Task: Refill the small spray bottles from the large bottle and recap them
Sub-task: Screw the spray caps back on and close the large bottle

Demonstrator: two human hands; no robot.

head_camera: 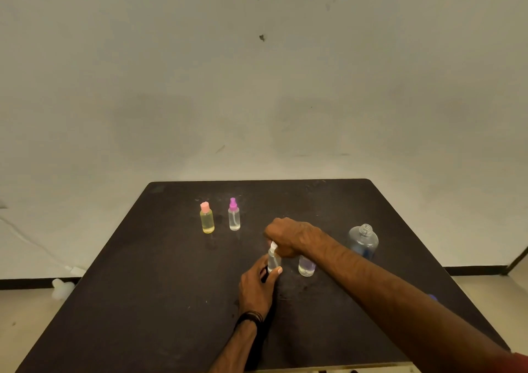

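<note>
A small clear spray bottle [273, 261] stands near the middle of the black table [143, 301]. My left hand [257, 287] grips its body from below. My right hand [291, 240] is closed over its white spray cap [273, 246] from above. Just to the right stands another small clear bottle [306, 267], its top hidden behind my right wrist. The large clear bottle [364, 241] stands uncapped at the right. Further back on the left are a yellow bottle with a pink cap [207, 219] and a clear spray bottle with a purple cap [234, 215], both capped and upright.
A small blue object [432, 297] peeks out behind my right forearm near the table's right edge. On the floor to the left lie a white object [61, 288] and a white cable [37, 247]. A pale wall stands behind the table.
</note>
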